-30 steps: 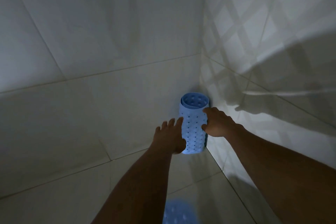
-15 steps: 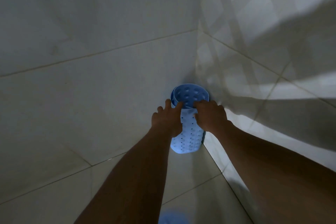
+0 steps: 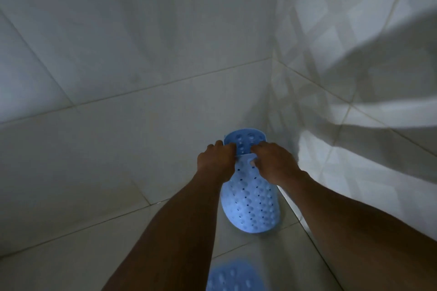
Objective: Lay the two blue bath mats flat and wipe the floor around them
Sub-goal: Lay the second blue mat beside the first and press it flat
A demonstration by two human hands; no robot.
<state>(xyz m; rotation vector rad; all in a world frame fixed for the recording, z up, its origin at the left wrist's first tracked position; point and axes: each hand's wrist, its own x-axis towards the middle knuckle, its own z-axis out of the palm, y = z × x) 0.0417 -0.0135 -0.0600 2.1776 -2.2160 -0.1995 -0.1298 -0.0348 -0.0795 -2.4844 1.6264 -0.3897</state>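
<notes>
The rolled blue mat (image 3: 250, 198) has come partly unrolled since a moment ago, its near end now spread lower in the far right corner. Left hand (image 3: 216, 160) and right hand (image 3: 274, 163) pinch its top edge, fingers curled. A second blue mat (image 3: 233, 275) lies nearer.

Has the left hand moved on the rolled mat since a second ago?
Yes. The left hand has climbed from the rolled mat's middle to its top rim, toward the wall corner.

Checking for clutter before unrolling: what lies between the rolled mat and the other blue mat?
Only bare floor tile between the rolled mat and second mat, head view.
</notes>
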